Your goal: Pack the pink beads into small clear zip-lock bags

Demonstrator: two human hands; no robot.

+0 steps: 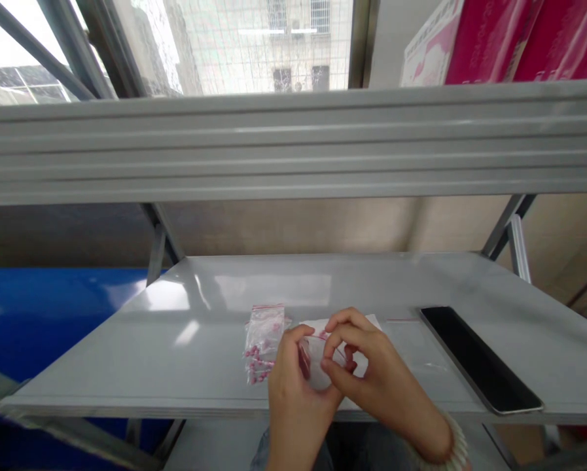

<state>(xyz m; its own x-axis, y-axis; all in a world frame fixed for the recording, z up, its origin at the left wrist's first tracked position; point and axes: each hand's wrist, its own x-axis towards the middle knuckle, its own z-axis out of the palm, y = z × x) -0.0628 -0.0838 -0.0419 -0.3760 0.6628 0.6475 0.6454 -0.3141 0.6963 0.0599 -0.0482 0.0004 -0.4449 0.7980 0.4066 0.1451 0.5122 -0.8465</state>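
Over the front of the grey shelf board, my left hand (293,383) curls its thumb and fingers around what looks like a small clear plastic bag (317,369) with a thin red line along its mouth. Close beside it, my right hand (369,353) has thumb and index finger pinched together at the bag's mouth; what sits between those fingertips is too small to tell. Under the hands lies a white sheet (373,320), with a few pink bits partly hidden behind the fingers. Left of my hands rest clear zip bags (266,333) holding pink beads.
A black tablet-like device (480,360) lies on the board (214,353) at right. Between it and my hands is a flat clear bag (413,347). A thick grey shelf beam (293,147) crosses above, carrying pink boxes (499,42). Metal struts (160,242) stand at the back.
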